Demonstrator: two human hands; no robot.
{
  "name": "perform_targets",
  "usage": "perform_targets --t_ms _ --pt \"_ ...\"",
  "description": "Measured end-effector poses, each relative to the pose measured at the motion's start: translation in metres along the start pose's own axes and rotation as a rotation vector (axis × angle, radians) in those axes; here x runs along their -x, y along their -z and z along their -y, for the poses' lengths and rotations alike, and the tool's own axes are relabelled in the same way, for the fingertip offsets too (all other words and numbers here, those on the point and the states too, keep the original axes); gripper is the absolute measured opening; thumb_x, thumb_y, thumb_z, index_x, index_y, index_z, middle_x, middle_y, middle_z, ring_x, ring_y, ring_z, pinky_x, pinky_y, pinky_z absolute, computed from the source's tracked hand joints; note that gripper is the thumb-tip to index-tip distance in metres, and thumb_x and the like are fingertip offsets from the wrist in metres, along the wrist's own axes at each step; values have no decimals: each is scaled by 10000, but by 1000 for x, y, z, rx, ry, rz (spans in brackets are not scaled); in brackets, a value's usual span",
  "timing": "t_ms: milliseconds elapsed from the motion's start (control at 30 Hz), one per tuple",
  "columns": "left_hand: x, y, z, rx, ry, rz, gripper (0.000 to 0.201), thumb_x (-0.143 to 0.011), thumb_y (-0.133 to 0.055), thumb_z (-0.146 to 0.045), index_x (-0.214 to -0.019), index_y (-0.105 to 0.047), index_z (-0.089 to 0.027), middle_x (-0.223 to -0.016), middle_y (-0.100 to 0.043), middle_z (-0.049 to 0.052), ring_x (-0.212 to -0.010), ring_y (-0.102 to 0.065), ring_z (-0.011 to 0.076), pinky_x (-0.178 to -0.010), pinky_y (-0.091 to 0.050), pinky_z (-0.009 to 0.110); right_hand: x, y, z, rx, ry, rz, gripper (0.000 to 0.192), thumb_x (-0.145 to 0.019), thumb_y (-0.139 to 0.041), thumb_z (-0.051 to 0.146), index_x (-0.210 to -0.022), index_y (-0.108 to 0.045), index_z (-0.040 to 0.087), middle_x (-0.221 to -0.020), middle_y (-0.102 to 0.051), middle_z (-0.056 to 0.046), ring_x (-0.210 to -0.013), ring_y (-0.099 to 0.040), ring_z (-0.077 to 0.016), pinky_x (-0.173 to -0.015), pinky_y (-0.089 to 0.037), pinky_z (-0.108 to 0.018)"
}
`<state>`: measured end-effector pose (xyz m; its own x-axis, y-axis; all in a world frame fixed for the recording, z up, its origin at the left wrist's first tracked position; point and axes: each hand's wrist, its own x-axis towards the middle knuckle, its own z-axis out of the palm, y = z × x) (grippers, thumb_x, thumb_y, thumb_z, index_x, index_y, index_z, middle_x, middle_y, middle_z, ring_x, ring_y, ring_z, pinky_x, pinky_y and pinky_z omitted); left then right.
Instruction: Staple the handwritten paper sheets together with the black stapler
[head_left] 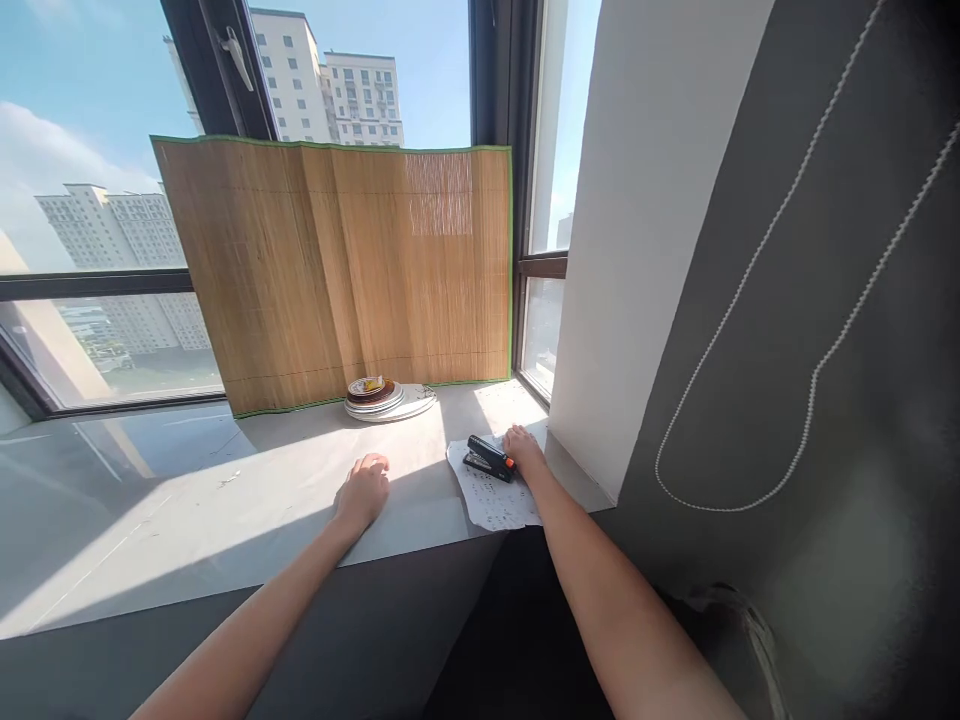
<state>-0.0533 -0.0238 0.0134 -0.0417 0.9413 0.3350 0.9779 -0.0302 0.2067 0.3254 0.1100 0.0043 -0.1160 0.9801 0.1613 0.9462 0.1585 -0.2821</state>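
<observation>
One black stapler (491,458) lies on printed paper (491,515) near the right end of a sunlit windowsill (420,490). Its long axis runs crosswise on a slant: the parted mouth points left and slightly toward the window, while the other end, marked with orange, points right and toward the person. Two bare hands rest on the sill. The right hand (521,443) sits at the paper's far right edge, just beside the stapler's orange end; whether its grip is closed on anything cannot be told. The left hand (365,485) lies well apart from the stapler, its grip released, fingers loosely bent on the sill. Beyond the hands stands one pile of round plates (375,400), too small to count, before a single green-edged bamboo mat (360,270) against the glass. One beaded chain (727,510) hangs in a loop at right. The number of paper sheets cannot be told.
</observation>
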Motion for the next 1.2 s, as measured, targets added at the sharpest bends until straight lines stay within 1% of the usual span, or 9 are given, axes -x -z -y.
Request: perform_targets --t_ms 133,200,300,433,567,700,833,1000,1200 --pt "34 33 79 -76 214 83 509 -1015 -505 -329 -1472 -687 -196 -1649 -598 204 -1585 -478 421 -1285 -364 645 -3 -4 18 21 72 69 446 -1172 -384 237 -1520 -662 212 -1765 -473 -160 -1649 -417 -264 -1319 -354 -516" --pt "47 42 103 -52 160 172 577 -1054 -440 -364 -1567 -621 -169 -1712 -536 195 -1642 -418 382 -1337 -301 628 -5 -9 44 18 190 119 424 -1173 -407 250 -1523 -644 219 -1777 -463 -132 -1664 -389 -247 -1341 -322 -517" --pt "52 42 113 -77 194 163 591 -1069 -388 -359 -1579 -611 -159 -1738 -500 198 -1645 -415 391 -1335 -306 635 -7 -26 110 -40 391 161 378 -1159 -441 235 -1453 -680 226 -1727 -536 -104 -1643 -419 -227 -1375 -257 -499" --pt "49 36 109 -7 167 96 536 -1048 -404 -260 -1508 -666 -176 -1674 -577 185 -1591 -490 364 -1322 -345 584 -9 -56 208 -85 388 173 440 -1171 -388 274 -1519 -654 238 -1807 -425 -89 -1686 -358 -280 -1372 -279 -516" --pt "51 34 112 40 195 92 542 -1072 -349 -255 -1510 -655 -165 -1677 -571 176 -1601 -474 348 -1333 -326 558 -8 -71 259 -124 432 184 529 -1148 -344 210 -1604 -609 263 -1840 -362 -44 -1718 -289 -295 -1387 -235 -559" --pt "53 36 114 40 182 63 503 -1068 -378 -239 -1460 -691 -210 -1639 -616 134 -1591 -491 330 -1322 -352 502 -4 -68 248 -131 446 174 615 -1096 -415 178 -1689 -531 290 -1862 -300 -29 -1754 -165 -299 -1405 -150 -609" --pt "58 45 107 18 202 11 474 -995 -420 -136 -1335 -744 -208 -1486 -700 167 -1449 -607 341 -1232 -458 512 0 -54 202 -93 358 182 680 -1068 -394 124 -1723 -483 282 -1875 -247 -46 -1758 -153 -261 -1403 -153 -609" --pt "65 42 58 97 -59 14 353 -953 -478 -111 -1043 -788 -256 -1406 -713 129 -1391 -627 319 -1218 -502 506 8 -28 143 -39 169 161 717 -1029 -454 117 -1743 -443 186 -1861 -259 -159 -1753 -168 -323 -1371 -143 -721" --pt "52 12 -5 160 -161 242 484 -1079 -506 -367 -1531 -672 -319 -1696 -561 112 -1592 -492 332 -1344 -354 629 15 -8 138 -115 81 21 648 -1014 -382 70 -1583 -636 245 -1725 -524 -154 -1676 -371 -319 -1343 -310 -632"
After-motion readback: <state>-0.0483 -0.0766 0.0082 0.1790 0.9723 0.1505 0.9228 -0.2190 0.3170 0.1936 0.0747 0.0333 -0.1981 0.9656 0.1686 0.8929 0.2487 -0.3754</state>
